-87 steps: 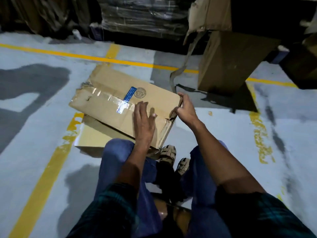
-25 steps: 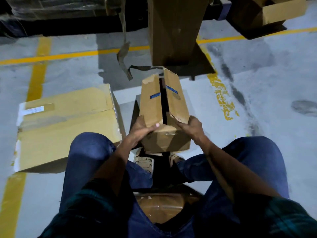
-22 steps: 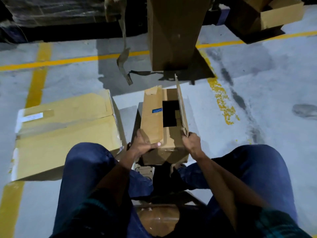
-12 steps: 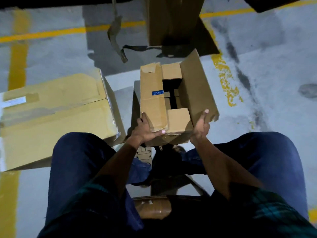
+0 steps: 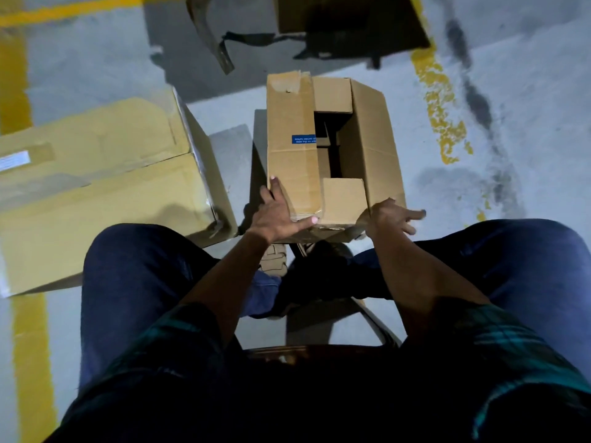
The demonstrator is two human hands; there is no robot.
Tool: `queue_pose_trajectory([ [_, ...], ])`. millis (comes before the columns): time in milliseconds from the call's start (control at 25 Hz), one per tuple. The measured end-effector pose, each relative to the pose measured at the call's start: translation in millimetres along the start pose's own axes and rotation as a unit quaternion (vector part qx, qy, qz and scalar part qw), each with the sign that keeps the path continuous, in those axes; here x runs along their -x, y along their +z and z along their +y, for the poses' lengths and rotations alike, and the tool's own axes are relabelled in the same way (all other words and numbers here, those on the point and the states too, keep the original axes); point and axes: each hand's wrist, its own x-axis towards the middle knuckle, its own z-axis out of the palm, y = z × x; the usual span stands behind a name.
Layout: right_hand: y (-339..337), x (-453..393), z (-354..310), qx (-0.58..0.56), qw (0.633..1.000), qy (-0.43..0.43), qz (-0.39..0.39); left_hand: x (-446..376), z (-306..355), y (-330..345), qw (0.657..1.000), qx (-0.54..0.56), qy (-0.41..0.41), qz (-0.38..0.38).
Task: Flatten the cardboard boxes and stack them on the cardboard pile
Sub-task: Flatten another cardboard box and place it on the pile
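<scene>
On the left, the cardboard pile [image 5: 96, 187] lies on the floor [image 5: 511, 139], flat and yellowish, so we judge at least one box already flattened and stacked there. Just right of it, between our knees, the small box [image 5: 323, 155] stands with its top open: the left flap still lies over the opening, the right flap stands out, and the short end flaps are partly folded in. It is not yet collapsed, so flattening it and setting it on the pile are left, and more boxes wait at the far edge.

Our left hand [image 5: 278, 212] rests on the near left corner of the box, fingers spread over the flap. Our right hand [image 5: 388, 217] is at the near right corner, fingers spread and loose, gripping nothing that we can see.

Compared with half a second ago, the right flap has swung further open, and our right hand has let go of its edge.
</scene>
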Motion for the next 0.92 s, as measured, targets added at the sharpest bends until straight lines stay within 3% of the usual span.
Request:
queue_pose_trajectory([
  [80, 3.9, 5.7, -4.9, 0.104, 0.993, -0.046, 0.020, -2.3, -5.0, -0.6, 1.000, 0.000, -0.004, -0.009],
  [160, 11.2, 6.3, 4.3, 0.217, 0.968, -0.128, -0.020, -5.5, -9.9, -0.9, 1.000, 0.007, -0.007, -0.011],
  [280, 20.8, 1.7, 16.6, 0.296, 0.939, -0.169, -0.056, -7.6, -13.9, -0.6, 1.000, 0.014, -0.013, -0.020],
  [400, 26.5, -9.2, 14.7, 0.296, 0.934, -0.173, -0.098, -8.6, -13.8, 0.9, 1.000, 0.007, -0.014, -0.017],
  [480, 26.1, -10.3, 13.5, 0.273, 0.929, -0.219, -0.119, -8.6, -12.7, 1.5, 1.000, 0.000, -0.010, -0.013],
  [720, 14.2, 2.0, 5.9, 0.290, 0.886, -0.354, -0.071, -4.9, -12.6, -7.2, 1.000, 0.018, -0.014, -0.013],
  [920, -12.7, 22.2, 3.1, 0.238, 0.900, -0.363, -0.030, 4.7, -4.4, -26.5, 0.997, 0.050, 0.040, 0.049],
])
